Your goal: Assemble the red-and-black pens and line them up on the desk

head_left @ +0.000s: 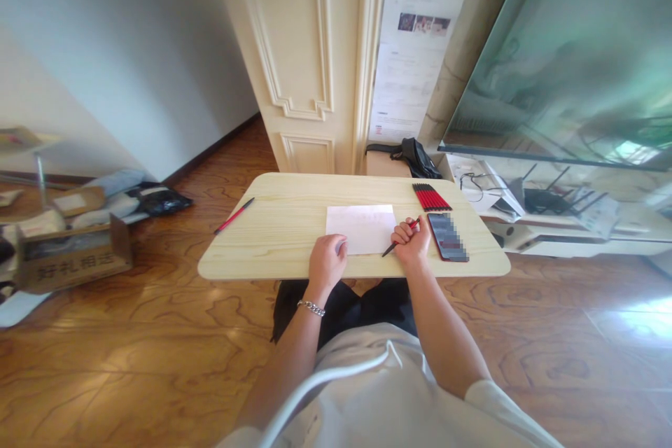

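A red-and-black pen [389, 250] is gripped in my right hand [412, 243], its dark end pointing down and left beside the paper's right edge. My left hand [328, 260], fingers curled in, rests at the lower left corner of the white sheet of paper [362, 227]. Whatever those fingers may hold is hidden. Just right of my right hand lies a phone [446, 236] with its screen partly pixelated. Above the phone, several red-and-black pens [431, 197] lie side by side in a row. Another red pen [234, 215] lies alone at the table's left.
The small pale wooden table [283, 252] has rounded corners and stands over my lap. An open cardboard box [73, 255] and packages are on the floor at left. A black bag [417, 157] sits behind the table, near a white cabinet [588, 241] under a large dark screen [572, 56].
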The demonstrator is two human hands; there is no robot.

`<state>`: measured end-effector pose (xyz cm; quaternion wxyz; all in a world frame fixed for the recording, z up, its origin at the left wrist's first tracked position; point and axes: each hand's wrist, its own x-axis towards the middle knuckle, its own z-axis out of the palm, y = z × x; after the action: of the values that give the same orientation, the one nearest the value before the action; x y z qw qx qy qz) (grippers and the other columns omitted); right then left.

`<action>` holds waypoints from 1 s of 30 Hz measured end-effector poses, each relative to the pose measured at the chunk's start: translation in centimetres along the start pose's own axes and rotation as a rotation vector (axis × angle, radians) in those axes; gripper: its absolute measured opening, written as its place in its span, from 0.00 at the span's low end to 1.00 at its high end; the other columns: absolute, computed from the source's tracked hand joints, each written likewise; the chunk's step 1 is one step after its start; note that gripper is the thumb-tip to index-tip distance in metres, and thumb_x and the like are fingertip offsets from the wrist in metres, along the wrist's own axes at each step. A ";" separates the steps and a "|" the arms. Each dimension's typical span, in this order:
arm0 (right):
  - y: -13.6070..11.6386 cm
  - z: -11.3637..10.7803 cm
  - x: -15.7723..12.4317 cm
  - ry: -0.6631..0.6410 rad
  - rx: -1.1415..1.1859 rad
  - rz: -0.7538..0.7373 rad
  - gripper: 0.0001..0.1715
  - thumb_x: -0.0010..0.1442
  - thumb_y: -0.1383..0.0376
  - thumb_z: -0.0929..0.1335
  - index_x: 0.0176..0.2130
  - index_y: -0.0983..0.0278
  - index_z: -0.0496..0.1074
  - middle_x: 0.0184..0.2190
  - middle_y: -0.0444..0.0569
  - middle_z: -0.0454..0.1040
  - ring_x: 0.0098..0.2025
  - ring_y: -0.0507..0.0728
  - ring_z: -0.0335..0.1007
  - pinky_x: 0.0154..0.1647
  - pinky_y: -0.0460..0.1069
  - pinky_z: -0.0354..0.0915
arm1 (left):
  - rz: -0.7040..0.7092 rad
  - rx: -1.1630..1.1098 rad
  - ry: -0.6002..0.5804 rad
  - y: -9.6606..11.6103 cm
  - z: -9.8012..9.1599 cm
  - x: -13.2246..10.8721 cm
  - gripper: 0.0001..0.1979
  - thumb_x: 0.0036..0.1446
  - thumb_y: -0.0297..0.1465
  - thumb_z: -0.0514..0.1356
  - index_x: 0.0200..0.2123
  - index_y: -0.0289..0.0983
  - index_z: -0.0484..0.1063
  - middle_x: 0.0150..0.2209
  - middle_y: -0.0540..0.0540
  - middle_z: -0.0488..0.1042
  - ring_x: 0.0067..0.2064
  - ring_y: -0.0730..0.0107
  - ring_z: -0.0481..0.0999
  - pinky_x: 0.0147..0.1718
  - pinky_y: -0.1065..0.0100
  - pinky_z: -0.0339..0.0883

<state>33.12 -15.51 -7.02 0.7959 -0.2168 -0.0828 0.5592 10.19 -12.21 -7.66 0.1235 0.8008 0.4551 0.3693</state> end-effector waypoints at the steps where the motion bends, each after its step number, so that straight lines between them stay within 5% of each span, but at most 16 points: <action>1: 0.0 0.0 0.0 0.000 0.000 0.002 0.17 0.59 0.54 0.64 0.26 0.62 0.64 0.14 0.34 0.48 0.13 0.46 0.43 0.11 0.42 0.44 | 0.006 0.004 -0.010 0.0 0.0 0.0 0.09 0.59 0.29 0.57 0.41 0.39 0.75 0.42 0.44 0.78 0.47 0.58 0.74 0.51 0.59 0.66; 7: 0.0 0.0 -0.1 -0.018 0.015 -0.010 0.22 0.61 0.49 0.64 0.26 0.62 0.64 0.14 0.34 0.49 0.13 0.45 0.44 0.11 0.42 0.45 | 0.087 0.035 -0.097 0.5 -0.1 0.1 0.09 0.59 0.31 0.58 0.42 0.40 0.76 0.44 0.45 0.78 0.48 0.59 0.73 0.52 0.59 0.64; 16: 0.1 3.2 0.6 0.121 -0.336 -0.081 0.28 0.59 0.42 0.63 0.24 0.62 0.64 0.20 0.43 0.69 0.21 0.49 0.65 0.17 0.44 0.58 | 0.119 0.066 -0.187 1.0 -0.3 0.2 0.10 0.61 0.33 0.57 0.43 0.43 0.78 0.49 0.48 0.77 0.49 0.61 0.72 0.52 0.59 0.62; 21: 1.6 2.7 0.8 0.237 -0.680 -0.188 0.34 0.57 0.36 0.60 0.25 0.62 0.67 0.13 0.41 0.63 0.13 0.48 0.55 0.13 0.43 0.48 | 0.114 0.077 -0.201 1.2 -0.5 0.2 0.11 0.61 0.33 0.57 0.43 0.43 0.78 0.49 0.48 0.77 0.49 0.61 0.71 0.52 0.59 0.62; 26: 1.3 2.9 0.8 0.159 -0.489 -0.078 0.30 0.58 0.39 0.62 0.26 0.62 0.65 0.21 0.45 0.71 0.24 0.52 0.69 0.22 0.46 0.63 | 0.111 0.078 -0.196 1.4 -0.6 0.2 0.11 0.61 0.33 0.57 0.43 0.43 0.78 0.49 0.47 0.77 0.49 0.59 0.71 0.52 0.58 0.63; 30: 0.0 3.8 0.7 0.033 -0.293 -0.066 0.27 0.58 0.41 0.64 0.26 0.60 0.63 0.14 0.36 0.55 0.16 0.48 0.56 0.17 0.44 0.57 | 0.102 0.074 -0.202 1.4 -0.6 0.3 0.11 0.60 0.32 0.57 0.42 0.43 0.78 0.48 0.47 0.77 0.49 0.59 0.72 0.52 0.57 0.63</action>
<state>31.95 -13.90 -3.74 0.7749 -0.3368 -0.1575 0.5112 10.70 -12.83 -6.35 0.1199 0.8600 0.4124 0.2755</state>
